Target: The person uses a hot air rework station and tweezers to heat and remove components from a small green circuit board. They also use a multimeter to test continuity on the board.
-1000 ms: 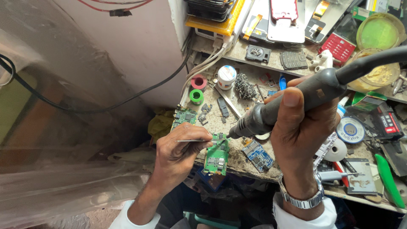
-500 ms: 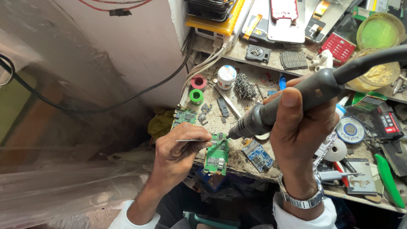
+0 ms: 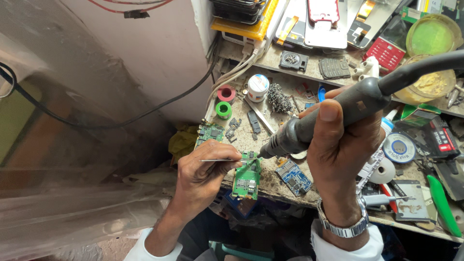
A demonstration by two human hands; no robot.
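Right hand [image 3: 340, 154] wrapped tight around a grey hot-air handpiece [image 3: 333, 116], thumb pressed flat along the barrel, nozzle angled down and left, tip just above the top edge of a green circuit board [image 3: 247, 178]. Metal wristwatch [image 3: 342, 226] at the wrist, white cuff below. Left hand [image 3: 200, 176] pinched shut on thin metal tweezers [image 3: 218, 160], held level, tips meeting the same top edge of the board, close beside the nozzle. Hands near each other but apart, with the board between them.

Green circuit board lying long-side toward the wearer at the front edge of the desk [image 3: 263, 145], slightly overhanging. Blue circuit board [image 3: 292, 176] just to its right, under the handpiece. A second green board [image 3: 209, 131] near the desk's left edge, behind the left hand. Farther back: green tape roll [image 3: 223, 109], red tape roll [image 3: 226, 93], small white round tin [image 3: 258, 87], and a dark tangle of metal wool [image 3: 279, 99]. On the right, a round blue-and-white tin [image 3: 399, 147] and a green-handled tool [image 3: 442, 203]. Shelf above crowded with phone parts and a green-lidded jar [image 3: 432, 35]. Black cable [image 3: 121, 123] trailing across the wall on the left.
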